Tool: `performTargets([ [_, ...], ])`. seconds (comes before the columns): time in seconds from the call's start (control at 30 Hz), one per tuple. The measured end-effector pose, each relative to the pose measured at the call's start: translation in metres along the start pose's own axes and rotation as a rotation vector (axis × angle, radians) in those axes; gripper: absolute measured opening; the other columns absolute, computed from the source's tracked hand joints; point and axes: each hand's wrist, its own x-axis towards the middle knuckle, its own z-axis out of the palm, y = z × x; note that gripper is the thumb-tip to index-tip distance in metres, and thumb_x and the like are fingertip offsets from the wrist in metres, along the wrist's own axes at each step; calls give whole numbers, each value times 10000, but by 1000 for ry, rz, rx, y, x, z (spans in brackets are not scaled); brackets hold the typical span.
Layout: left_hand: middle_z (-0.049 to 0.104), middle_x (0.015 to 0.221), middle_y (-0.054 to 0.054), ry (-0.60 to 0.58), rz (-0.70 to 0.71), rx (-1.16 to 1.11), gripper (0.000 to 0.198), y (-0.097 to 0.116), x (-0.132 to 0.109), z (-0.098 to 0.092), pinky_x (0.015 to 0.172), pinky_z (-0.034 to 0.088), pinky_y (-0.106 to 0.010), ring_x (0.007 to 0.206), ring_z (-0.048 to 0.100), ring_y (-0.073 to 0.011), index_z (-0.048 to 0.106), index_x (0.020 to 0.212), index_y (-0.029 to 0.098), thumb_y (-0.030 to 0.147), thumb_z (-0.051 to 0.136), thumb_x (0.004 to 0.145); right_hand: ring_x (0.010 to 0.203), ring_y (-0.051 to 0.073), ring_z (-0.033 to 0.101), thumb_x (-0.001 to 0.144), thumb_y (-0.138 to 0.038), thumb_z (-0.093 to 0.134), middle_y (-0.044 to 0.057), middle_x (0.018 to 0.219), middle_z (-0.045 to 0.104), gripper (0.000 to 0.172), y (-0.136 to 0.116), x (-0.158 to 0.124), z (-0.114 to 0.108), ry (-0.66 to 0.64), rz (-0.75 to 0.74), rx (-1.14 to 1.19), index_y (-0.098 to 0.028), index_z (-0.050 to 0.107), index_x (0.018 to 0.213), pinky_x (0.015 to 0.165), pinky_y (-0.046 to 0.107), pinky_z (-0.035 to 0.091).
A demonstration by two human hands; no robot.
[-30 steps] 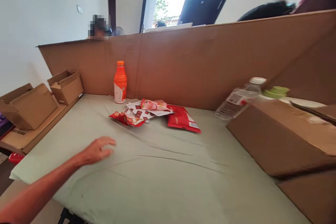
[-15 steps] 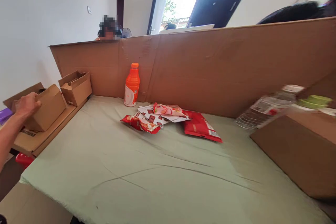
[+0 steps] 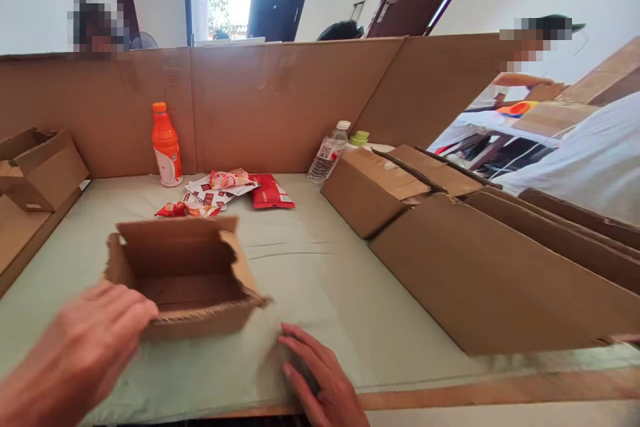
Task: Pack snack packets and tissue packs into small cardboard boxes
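Observation:
My left hand [image 3: 103,330] is closed on the near left edge of an open-topped cardboard box [image 3: 200,327], whose visible inside is bare. My right hand [image 3: 323,373] is a little to the right of that box, low over the cloth, with fingers apart and nothing in them. Behind the box lie several snack packets: a red and white one [image 3: 187,209], a pink one [image 3: 230,179], a white one with brown squares [image 3: 207,192] and a red bag [image 3: 273,191]. An orange bottle [image 3: 166,147] stands upright behind them.
Cardboard boxes line the right side [image 3: 480,273], with a clear water bottle [image 3: 327,153] leaning by them and a green lid [image 3: 359,139] behind. Another box [image 3: 50,170] stands at the left. A cardboard wall [image 3: 280,103] closes the back; people are beyond it.
The box held by my left hand has come from the left side onto the cloth in front of the packets. My right hand has entered view. The camera has turned right.

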Motion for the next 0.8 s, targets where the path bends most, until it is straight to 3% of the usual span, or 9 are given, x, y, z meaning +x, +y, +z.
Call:
performTargets([
  [0.1,637,719,16,-64,42,-146,269,40,29,5,585,437,-283,589,559,-137,608,912,188,52,383,975,1229,281,672,985,-363,519,131,1362,682,428,-3,-3,-6,-53,161,117,-211,642,1366,981,409,597],
  [0.17,637,724,10,-72,67,-170,268,51,35,7,607,439,-301,599,554,-144,607,893,186,58,388,978,1245,289,662,988,-401,508,144,1381,668,476,-3,-4,-12,-83,248,210,-195,620,1403,994,411,588],
  [0.27,699,810,9,7,33,-157,220,50,32,11,895,483,-330,799,654,-153,639,936,193,63,464,968,1210,286,683,986,-429,509,138,1345,693,448,-2,-3,-18,-124,328,321,-203,681,1333,988,389,588],
  [0.33,734,871,13,74,-19,-148,191,44,26,13,1125,387,-385,977,679,-162,655,971,197,60,522,950,1173,292,701,970,-444,533,134,1306,716,435,-1,-2,-19,-124,360,347,-211,715,1289,991,393,586],
  [0.4,740,877,13,99,-48,-146,192,38,20,16,1209,318,-420,1045,673,-161,659,990,191,43,557,924,1147,298,713,959,-450,540,134,1277,731,433,1,0,-19,-113,370,366,-214,734,1265,989,399,584],
  [0.5,731,859,10,122,-51,-137,232,36,12,23,1184,368,-403,1030,670,-155,657,991,187,9,560,879,1092,293,734,965,-441,513,128,1212,759,407,3,9,-21,-145,337,431,-219,770,1190,945,376,600],
  [0.63,726,832,-5,279,-134,-160,280,45,4,41,1032,511,-397,977,670,-164,652,975,178,-27,538,823,947,257,764,969,-448,491,82,1080,796,384,10,33,-29,-195,321,507,-242,800,1067,825,311,620],
  [0.8,710,759,11,449,-163,-156,301,53,4,56,948,571,-359,888,675,-144,658,923,172,-54,521,779,873,239,754,934,-455,532,68,960,797,348,39,86,-35,-90,349,412,-226,791,974,797,302,609],
])
